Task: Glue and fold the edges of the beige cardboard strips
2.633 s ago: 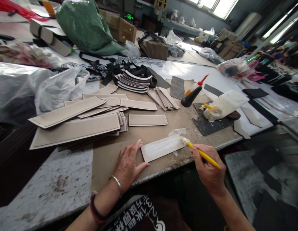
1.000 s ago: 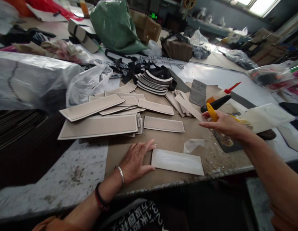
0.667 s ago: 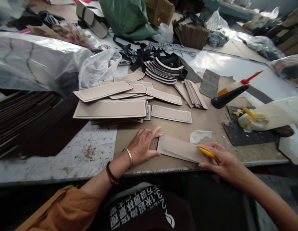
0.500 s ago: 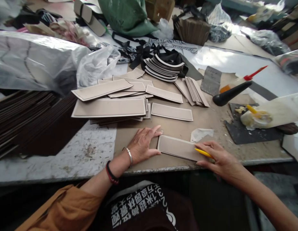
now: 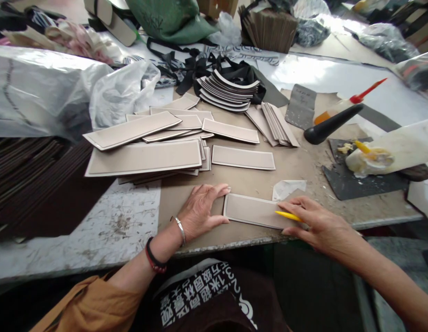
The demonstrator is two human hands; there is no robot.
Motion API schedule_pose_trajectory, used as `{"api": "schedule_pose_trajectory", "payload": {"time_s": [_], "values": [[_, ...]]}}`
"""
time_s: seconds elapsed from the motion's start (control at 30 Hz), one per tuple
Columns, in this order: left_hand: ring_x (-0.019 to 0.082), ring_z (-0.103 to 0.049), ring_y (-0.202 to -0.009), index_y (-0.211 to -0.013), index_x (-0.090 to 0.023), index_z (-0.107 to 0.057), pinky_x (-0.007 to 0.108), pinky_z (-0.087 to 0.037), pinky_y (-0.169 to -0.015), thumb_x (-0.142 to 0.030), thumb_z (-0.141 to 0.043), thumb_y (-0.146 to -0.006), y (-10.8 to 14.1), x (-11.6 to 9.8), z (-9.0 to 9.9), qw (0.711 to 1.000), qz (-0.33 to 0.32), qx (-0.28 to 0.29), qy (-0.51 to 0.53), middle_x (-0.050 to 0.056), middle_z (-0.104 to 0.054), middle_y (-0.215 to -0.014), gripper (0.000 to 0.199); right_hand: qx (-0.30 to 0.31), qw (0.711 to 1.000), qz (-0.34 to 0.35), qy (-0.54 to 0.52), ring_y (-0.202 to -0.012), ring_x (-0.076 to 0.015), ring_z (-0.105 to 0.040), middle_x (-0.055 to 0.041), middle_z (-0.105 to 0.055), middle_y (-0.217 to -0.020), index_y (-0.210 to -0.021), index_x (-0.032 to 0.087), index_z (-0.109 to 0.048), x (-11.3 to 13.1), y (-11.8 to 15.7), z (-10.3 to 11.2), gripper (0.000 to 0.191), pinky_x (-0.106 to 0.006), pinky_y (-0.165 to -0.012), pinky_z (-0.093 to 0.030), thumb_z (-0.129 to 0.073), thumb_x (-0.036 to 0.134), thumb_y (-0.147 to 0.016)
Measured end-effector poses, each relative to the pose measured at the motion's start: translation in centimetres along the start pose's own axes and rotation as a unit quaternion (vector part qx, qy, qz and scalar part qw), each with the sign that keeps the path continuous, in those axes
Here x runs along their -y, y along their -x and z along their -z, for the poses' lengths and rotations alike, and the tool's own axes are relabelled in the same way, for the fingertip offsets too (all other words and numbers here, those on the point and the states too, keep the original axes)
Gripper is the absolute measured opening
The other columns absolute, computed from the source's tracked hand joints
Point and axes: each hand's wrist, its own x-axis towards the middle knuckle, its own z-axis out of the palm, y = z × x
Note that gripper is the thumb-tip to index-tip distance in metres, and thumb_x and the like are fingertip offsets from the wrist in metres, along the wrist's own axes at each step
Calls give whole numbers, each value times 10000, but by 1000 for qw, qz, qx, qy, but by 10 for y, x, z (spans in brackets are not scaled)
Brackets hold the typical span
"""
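Left hand (image 5: 200, 210) open, thumb parted, at left end of panel (image 5: 250, 210) | right hand (image 5: 312, 221) curled round yellow handle (image 5: 288, 215), touching right end | panel, tabletop's (image 5: 241, 182) near edge, seemingly covered; loose strips (image 5: 278, 124) remain beyond

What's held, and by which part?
The right hand holds a yellow stick, gripped part hidden, and spans one end of a panel; the left hand frames the other.

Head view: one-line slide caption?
Left hand and right hand at opposite ends of a beige panel, yellow handle in the right, piled panels beyond.
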Motion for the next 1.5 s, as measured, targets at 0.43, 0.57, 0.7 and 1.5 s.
{"api": "schedule_pose_trajectory", "payload": {"time_s": [0.43, 0.57, 0.7, 1.5], "values": [[229, -533, -1016, -1243, -243, -331, 382, -381, -880, -292, -789, -641, 0, 0, -1, 1000, -15, -10, -4, 44, -597, -1180, 758, -14, 998, 8, 56, -918, -221, -581, -61, -542, -1099, -1179, 246, -561, 2, -3, -2, 426, -294, -686, -508, -615, 233, -757], [221, -536, -1011, -1218, -234, -373, 376, -386, -881, -286, -782, -651, 0, -1, 0, 1000, -15, -9, -5, 51, -596, -1171, 701, -12, 997, 7, 73, -896, -223, -589, -62, -553, -1081, -1171, 244, -566, 4, -5, -1, 431, -290, -647, -508, -623, 218, -744], [217, -540, -1003, -1188, -212, -414, 378, -393, -878, -282, -777, -656, -1, -2, 1, 1000, -13, -9, -6, 63, -608, -1141, 648, -7, 997, 5, 83, -886, -230, -589, -65, -562, -1073, -1157, 245, -572, 7, -6, 0, 428, -298, -647, -506, -625, 205, -734], [258, -553, -1027, -1054, -279, -592, 443, -445, -847, -373, -621, -792, 0, 10, -4, 995, -87, -20, -44, 48, -621, -1171, 280, -55, 987, -150, -20, -948, -240, -559, -105, -588, -1012, -1099, 144, -589, -2, 13, 24, 296, -358, -853, -441, -573, 280, -837]]}}
